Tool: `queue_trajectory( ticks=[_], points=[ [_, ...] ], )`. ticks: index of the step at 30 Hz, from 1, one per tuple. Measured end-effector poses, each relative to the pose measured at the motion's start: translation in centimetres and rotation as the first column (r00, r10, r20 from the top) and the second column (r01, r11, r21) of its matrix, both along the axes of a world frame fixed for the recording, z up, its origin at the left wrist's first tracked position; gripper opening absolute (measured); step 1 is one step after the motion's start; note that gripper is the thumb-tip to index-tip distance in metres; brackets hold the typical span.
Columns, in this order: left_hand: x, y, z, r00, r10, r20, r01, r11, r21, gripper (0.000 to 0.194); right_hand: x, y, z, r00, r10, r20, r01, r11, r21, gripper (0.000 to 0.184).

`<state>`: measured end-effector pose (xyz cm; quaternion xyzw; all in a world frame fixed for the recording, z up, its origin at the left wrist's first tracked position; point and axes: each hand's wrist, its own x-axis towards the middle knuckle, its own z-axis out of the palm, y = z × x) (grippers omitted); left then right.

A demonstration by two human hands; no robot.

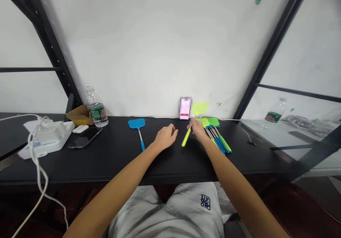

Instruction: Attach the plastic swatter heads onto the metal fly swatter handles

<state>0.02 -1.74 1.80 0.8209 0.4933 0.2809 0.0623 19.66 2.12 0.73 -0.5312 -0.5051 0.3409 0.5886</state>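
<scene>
My right hand point(198, 128) is closed around the shaft of a yellow-green fly swatter point(200, 108). Its mesh head is up by the wall and its handle slants down to the left. Beside that hand lies a pile of fly swatters point(220, 140) with blue and green handles, partly hidden by my wrist. My left hand point(165, 137) hovers over or rests on the black desk, fingers loosely bent and the thumb apart, with nothing seen in it. To its left a single blue fly swatter point(136, 123) lies flat, head toward the wall.
A lit phone point(184, 108) leans against the wall behind my hands. At the left are a water bottle point(97, 110), a dark phone point(85, 137), a white earbud case point(80, 128), a cardboard box point(80, 115) and a white power strip with cables point(50, 135). Black metal posts flank the desk.
</scene>
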Motion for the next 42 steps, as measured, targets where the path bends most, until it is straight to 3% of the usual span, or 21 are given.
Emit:
queue_trajectory(
  ticks=[4, 7, 13, 19, 25, 32, 42],
  points=[
    [-0.1, 0.3, -0.3, 1.000, -0.004, 0.003, 0.004, 1.000, 0.005, 0.021, 2.8, 0.4, 0.4, 0.958, -0.173, 0.228, 0.161, 0.985, 0.070, 0.050],
    [-0.1, 0.3, -0.5, 1.000, -0.020, 0.002, 0.020, 1.000, 0.000, 0.021, 4.5, 0.4, 0.8, 0.881, -0.234, 0.411, 0.247, 0.969, 0.021, 0.048],
    [-0.2, 0.4, -0.6, 1.000, -0.028, -0.002, 0.028, 1.000, -0.008, 0.021, 6.9, -0.1, 1.7, 0.631, -0.224, 0.742, 0.375, 0.926, -0.039, 0.040],
    [-0.2, 0.2, -0.4, 1.000, -0.026, -0.013, 0.025, 0.999, -0.026, 0.022, 8.5, -1.1, 2.4, 0.469, -0.174, 0.866, 0.539, 0.833, -0.125, 0.032],
    [-0.2, 0.1, -0.2, 1.000, -0.019, -0.021, 0.018, 0.999, -0.033, 0.021, 9.2, -1.4, 2.4, 0.468, -0.067, 0.881, 0.574, 0.781, -0.246, 0.029],
    [-0.3, 0.3, -0.4, 0.999, -0.031, -0.018, 0.030, 0.999, -0.027, 0.021, 8.7, -1.8, 2.5, 0.478, -0.122, 0.870, 0.628, 0.740, -0.241, 0.034],
    [-0.3, 0.3, -0.6, 0.999, -0.041, -0.023, 0.041, 0.999, 0.007, 0.020, 8.2, -1.6, 2.4, 0.495, -0.113, 0.862, 0.619, 0.742, -0.258, 0.035]
  ],
)
